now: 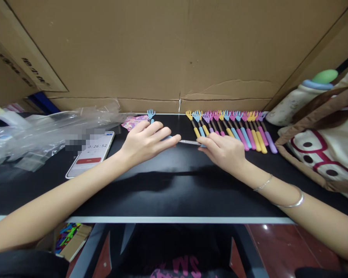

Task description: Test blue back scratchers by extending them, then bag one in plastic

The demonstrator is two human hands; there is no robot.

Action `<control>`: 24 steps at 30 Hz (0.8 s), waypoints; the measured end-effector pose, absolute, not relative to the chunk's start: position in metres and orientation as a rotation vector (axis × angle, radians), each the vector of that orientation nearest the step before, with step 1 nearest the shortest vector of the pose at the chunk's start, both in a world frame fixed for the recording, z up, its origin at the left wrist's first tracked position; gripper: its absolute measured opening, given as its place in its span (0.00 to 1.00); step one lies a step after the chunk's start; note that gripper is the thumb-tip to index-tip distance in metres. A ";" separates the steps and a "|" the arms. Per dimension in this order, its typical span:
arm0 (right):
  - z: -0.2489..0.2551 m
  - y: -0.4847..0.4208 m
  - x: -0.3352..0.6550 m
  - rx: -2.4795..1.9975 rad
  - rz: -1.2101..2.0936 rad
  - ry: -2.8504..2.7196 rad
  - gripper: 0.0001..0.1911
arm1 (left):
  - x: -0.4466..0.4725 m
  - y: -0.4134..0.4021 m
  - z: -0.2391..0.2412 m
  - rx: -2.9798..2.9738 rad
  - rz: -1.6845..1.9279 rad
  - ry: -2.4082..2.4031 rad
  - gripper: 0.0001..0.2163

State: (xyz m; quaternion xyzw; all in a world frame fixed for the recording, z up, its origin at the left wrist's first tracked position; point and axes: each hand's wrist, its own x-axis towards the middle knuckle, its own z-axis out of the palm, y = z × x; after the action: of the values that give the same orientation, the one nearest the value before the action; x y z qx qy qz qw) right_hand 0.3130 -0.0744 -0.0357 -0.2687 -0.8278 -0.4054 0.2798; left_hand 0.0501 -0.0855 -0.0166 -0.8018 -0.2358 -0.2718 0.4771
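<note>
Both hands hold one telescopic back scratcher (188,142) between them, low over the black table (174,185). Its thin metal rod shows in the gap between the hands. My left hand (146,141) grips the claw end, and a blue claw head (151,113) sticks out just behind it. My right hand (223,150) closes around the handle end, where a bit of blue shows. Just behind my right hand lies a neat row of collapsed back scratchers (232,129) with yellow, blue, pink and purple handles.
A phone (91,154) showing a running timer lies left of my left hand, next to crumpled clear plastic bags (43,131). A pink packet (132,122) sits behind my left hand. A cloth bag (321,146) stands at right. A cardboard wall (174,54) closes the back.
</note>
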 end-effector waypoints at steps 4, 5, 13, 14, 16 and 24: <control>-0.044 -0.074 0.310 -0.752 -0.958 -2.267 0.12 | 0.055 -0.088 -0.026 -2.107 -0.716 -0.751 0.06; -0.045 -0.075 0.309 -0.768 -0.947 -2.271 0.11 | 0.055 -0.088 -0.027 -2.142 -0.724 -0.790 0.06; -0.048 -0.079 0.308 -0.882 -0.893 -2.311 0.12 | 0.055 -0.091 -0.031 -2.293 -0.616 -0.864 0.07; -0.048 -0.079 0.308 -0.899 -0.878 -2.333 0.13 | 0.055 -0.092 -0.031 -2.299 -0.598 -0.859 0.07; -0.049 -0.078 0.309 -0.935 -0.840 -2.379 0.16 | 0.055 -0.094 -0.030 -2.291 -0.553 -0.829 0.08; -0.050 -0.077 0.307 -0.914 -0.752 -2.466 0.21 | 0.056 -0.099 -0.024 -2.242 -0.438 -0.725 0.08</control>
State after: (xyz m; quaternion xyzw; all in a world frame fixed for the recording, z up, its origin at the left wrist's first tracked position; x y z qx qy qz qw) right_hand 0.3074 -0.0768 -0.0501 -0.3272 -0.8831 -0.2692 0.2017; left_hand 0.0557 -0.0989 -0.0245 -0.8712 -0.2820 -0.1703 0.3640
